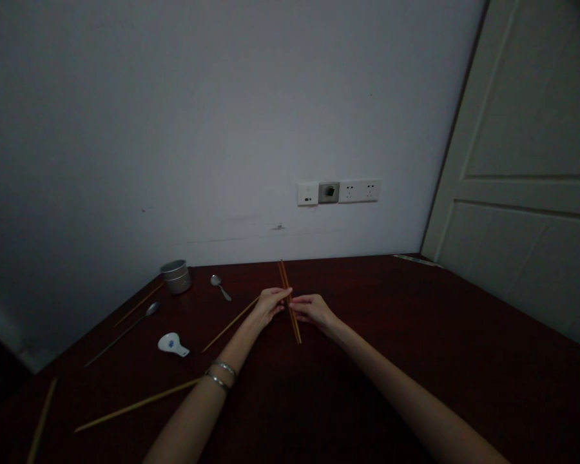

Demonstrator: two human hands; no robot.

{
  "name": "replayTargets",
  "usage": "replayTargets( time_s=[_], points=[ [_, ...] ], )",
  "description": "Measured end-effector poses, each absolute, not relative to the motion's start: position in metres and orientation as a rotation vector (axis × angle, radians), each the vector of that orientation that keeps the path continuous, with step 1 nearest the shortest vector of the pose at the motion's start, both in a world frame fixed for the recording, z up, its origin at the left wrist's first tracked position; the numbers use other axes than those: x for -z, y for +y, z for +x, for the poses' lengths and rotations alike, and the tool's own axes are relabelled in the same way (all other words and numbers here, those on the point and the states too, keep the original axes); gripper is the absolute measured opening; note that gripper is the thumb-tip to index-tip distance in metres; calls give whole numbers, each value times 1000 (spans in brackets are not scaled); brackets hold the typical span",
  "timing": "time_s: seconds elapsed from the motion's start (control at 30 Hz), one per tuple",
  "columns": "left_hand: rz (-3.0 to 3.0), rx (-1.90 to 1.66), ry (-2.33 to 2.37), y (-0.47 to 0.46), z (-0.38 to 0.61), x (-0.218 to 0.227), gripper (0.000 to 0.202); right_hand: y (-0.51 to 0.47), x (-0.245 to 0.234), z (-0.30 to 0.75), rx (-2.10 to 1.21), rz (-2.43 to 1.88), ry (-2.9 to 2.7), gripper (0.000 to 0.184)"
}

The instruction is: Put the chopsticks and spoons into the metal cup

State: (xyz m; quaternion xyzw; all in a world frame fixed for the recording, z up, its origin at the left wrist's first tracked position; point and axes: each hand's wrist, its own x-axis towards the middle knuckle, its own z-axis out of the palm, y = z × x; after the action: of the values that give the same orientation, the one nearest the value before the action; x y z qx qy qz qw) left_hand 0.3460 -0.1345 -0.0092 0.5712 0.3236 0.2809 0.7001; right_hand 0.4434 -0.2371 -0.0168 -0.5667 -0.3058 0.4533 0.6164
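Both my hands meet over the middle of a dark red table [415, 335]. My left hand [270, 304] and my right hand [312, 308] each pinch a small bunch of brown chopsticks [289, 299] that runs from the far side toward me. Fingers of both hands are closed around the bunch. Another chopstick [229, 327] lies slanted just under my left wrist, which wears thin metal bangles [221, 374].
On the left lie a white ceramic spoon [173, 344], a long metal spoon [125, 330], a small metal spoon [219, 286], a metal cup [176, 276] and more loose chopsticks [135, 405]. A white wall with sockets [338, 192] stands behind; a door [526, 193] is at right.
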Motion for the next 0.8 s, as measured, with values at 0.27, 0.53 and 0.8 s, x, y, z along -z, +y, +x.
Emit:
replayTargets(
  time_s=[0.27,0.53,0.8],
  points=[
    [1269,-622,715,-135,346,9,30,-240,12,441,-1064,-1325,-697,17],
    [1317,-578,697,-139,345,2,28,-244,9,449,-1181,-1304,-784,20],
    [1412,-534,675,-152,343,-13,34,-233,-17,480,-1027,-1204,-670,13]
  ],
)
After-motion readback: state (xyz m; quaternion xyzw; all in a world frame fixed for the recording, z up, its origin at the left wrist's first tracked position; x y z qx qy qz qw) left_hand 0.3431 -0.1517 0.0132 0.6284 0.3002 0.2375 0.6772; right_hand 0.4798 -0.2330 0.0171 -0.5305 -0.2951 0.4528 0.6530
